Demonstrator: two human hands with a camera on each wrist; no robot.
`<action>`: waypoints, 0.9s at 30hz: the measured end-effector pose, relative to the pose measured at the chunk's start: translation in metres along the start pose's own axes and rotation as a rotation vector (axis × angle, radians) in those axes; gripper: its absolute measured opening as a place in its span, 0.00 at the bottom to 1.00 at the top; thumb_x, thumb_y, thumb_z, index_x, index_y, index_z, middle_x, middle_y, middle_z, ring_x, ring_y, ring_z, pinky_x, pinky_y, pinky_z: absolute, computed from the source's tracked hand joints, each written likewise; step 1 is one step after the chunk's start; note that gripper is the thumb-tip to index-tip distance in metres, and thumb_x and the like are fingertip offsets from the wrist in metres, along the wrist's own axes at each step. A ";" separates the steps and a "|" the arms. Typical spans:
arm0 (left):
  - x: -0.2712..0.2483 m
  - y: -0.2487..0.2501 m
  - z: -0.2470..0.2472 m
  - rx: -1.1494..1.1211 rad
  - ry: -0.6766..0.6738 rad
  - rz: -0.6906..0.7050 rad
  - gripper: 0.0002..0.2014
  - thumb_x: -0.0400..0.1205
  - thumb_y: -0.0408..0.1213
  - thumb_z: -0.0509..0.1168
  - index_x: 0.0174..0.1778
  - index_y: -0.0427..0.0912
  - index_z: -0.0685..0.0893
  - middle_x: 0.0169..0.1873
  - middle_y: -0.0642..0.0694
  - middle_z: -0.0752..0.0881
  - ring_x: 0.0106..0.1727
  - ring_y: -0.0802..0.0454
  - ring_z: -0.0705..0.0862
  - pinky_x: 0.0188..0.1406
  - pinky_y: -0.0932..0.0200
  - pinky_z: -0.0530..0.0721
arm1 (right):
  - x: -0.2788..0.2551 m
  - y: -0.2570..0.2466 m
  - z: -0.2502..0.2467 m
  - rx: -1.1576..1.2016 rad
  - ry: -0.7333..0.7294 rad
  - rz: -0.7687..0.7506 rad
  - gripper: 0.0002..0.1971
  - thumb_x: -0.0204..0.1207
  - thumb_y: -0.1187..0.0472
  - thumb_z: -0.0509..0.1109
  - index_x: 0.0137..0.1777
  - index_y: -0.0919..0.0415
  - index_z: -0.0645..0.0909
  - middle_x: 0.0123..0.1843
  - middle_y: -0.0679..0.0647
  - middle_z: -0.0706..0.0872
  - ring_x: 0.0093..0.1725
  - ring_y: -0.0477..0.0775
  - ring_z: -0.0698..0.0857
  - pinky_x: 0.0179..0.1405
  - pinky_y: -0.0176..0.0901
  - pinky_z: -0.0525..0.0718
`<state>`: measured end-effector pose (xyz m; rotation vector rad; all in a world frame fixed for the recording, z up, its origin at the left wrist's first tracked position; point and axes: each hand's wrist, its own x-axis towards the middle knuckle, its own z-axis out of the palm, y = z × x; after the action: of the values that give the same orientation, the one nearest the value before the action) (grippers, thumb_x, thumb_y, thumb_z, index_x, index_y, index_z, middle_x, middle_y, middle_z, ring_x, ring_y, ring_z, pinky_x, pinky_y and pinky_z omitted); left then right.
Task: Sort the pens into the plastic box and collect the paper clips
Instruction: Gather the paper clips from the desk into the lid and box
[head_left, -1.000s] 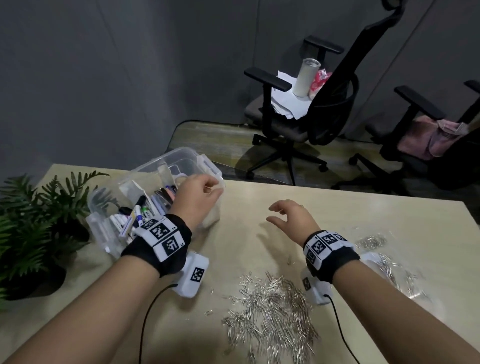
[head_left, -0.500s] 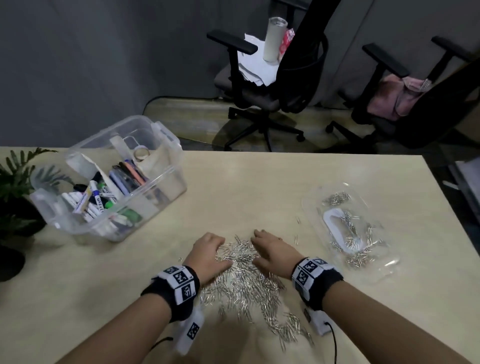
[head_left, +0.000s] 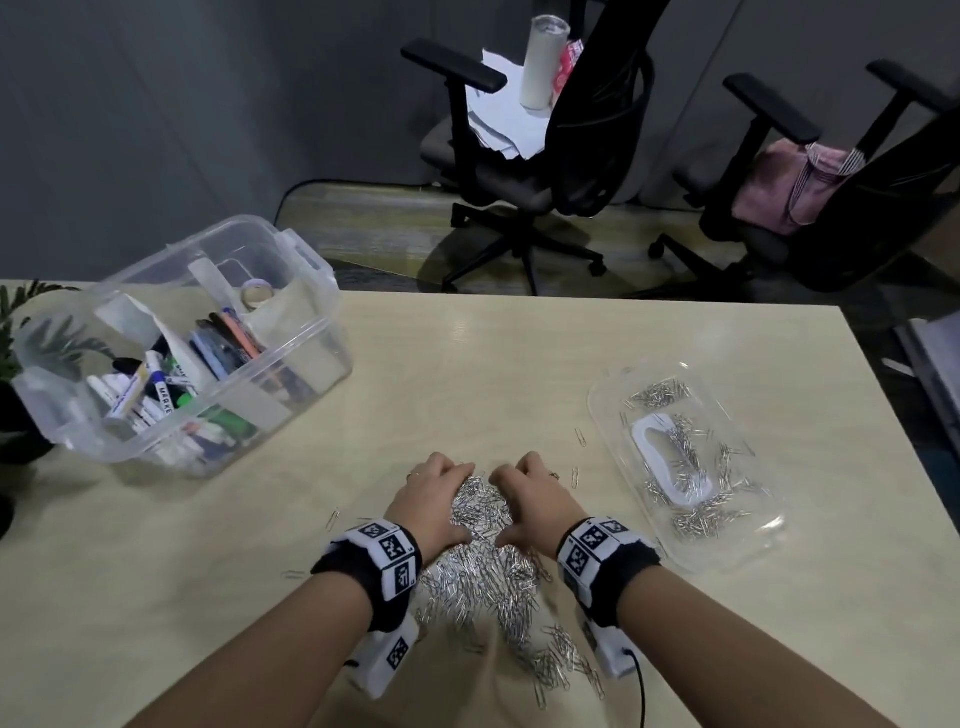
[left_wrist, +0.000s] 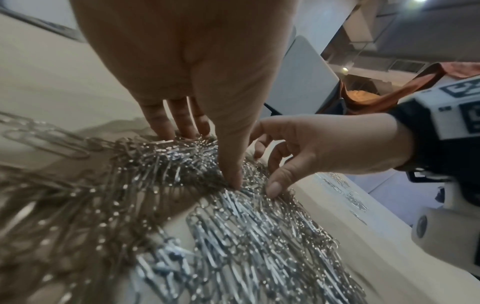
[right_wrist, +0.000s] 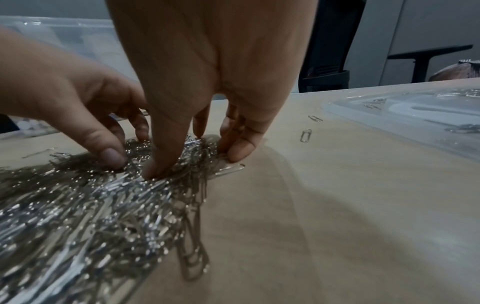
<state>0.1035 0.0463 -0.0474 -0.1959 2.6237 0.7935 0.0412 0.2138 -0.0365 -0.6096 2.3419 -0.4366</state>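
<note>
1. We cannot see the fingertips of our left hand (head_left: 435, 503) or right hand (head_left: 524, 503) from the head view; the knuckles and the clip heap cover them.
2. The wrist views show them: the left fingers (left_wrist: 158, 121) and thumb curl down into the paper clips (head_left: 485, 566), and the right fingers (right_wrist: 240, 144) do the same, both hands clawed around a bunch at the heap's 12 o'clock end, nearly meeting.
3. How many clips each hand truly grips we cannot tell; the near clips in both wrist views are blurred into silver streaks.
4. The clips are thin bent wire, shiny, tangled in a long mound on the smooth pale table (head_left: 467, 374), straight ahead of us, trailing toward 6 o'clock between our forearms.
5. A few single clips lie apart on the wood at about 1 o'clock from the hands.
6. At 2 o'clock a shallow clear tray (head_left: 753, 540) with rounded corners holds more clips scattered around a white oval piece; its glossy walls are hard to trace.
7. At 10 o'clock stands the plastic box (head_left: 311, 322), clear and deep, with the pens (head_left: 228, 345) and markers lying slanted inside among white card dividers; lettering on them is mostly unreadable.
8. A leafy plant (head_left: 21, 322) is cut off at the 9 o'clock edge.
</note>
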 end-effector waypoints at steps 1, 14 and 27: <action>0.003 0.001 0.002 -0.003 0.011 -0.003 0.39 0.69 0.45 0.78 0.76 0.53 0.70 0.62 0.53 0.71 0.65 0.52 0.71 0.66 0.56 0.74 | 0.003 0.000 0.000 0.018 0.003 0.004 0.36 0.62 0.57 0.84 0.69 0.53 0.71 0.62 0.53 0.68 0.52 0.53 0.77 0.57 0.46 0.79; 0.021 -0.002 -0.013 -0.076 0.019 -0.073 0.08 0.77 0.40 0.71 0.51 0.46 0.86 0.49 0.49 0.86 0.51 0.52 0.82 0.51 0.62 0.76 | 0.033 -0.004 -0.009 0.019 -0.038 -0.006 0.11 0.71 0.59 0.77 0.51 0.61 0.84 0.54 0.59 0.81 0.54 0.59 0.82 0.49 0.40 0.74; 0.001 -0.009 -0.044 -0.232 0.073 -0.181 0.08 0.73 0.39 0.76 0.46 0.45 0.89 0.42 0.49 0.88 0.43 0.55 0.83 0.45 0.63 0.80 | 0.027 -0.013 -0.013 0.016 -0.077 -0.065 0.04 0.71 0.61 0.75 0.43 0.60 0.86 0.43 0.54 0.88 0.41 0.49 0.81 0.44 0.38 0.76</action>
<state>0.0905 0.0142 -0.0186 -0.5270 2.5299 1.0413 0.0184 0.1904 -0.0350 -0.6842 2.2493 -0.4527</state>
